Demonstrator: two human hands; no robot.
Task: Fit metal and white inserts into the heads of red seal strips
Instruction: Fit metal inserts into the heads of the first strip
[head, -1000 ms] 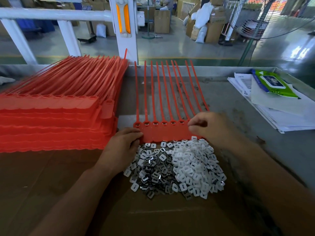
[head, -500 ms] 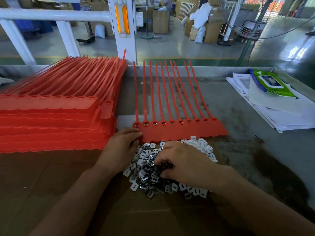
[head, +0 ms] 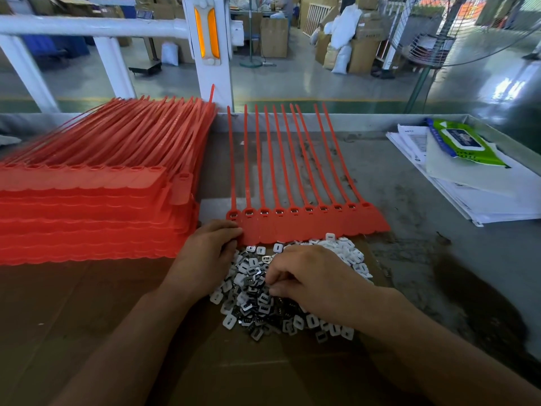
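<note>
A joined row of red seal strips (head: 307, 221) lies flat in the middle of the table, tails pointing away. Most of its heads show a metal insert; the rightmost head looks empty. In front of it lies a mixed pile of metal inserts (head: 253, 284) and white inserts (head: 348, 253). My left hand (head: 207, 253) rests on the near left corner of the row, fingertips touching the red tab. My right hand (head: 310, 276) lies on the pile with its fingers curled, pinching among the metal inserts; what it holds is hidden.
A tall stack of red seal strip rows (head: 87, 206) fills the left side. Papers with a green wipes pack (head: 459, 145) lie at the right. Brown cardboard (head: 87, 317) covers the near table. A white railing post (head: 209, 54) stands behind.
My right hand left the right end of the strip row, came down onto the insert pile, and now picks at the metal pieces. My left hand stayed in place.
</note>
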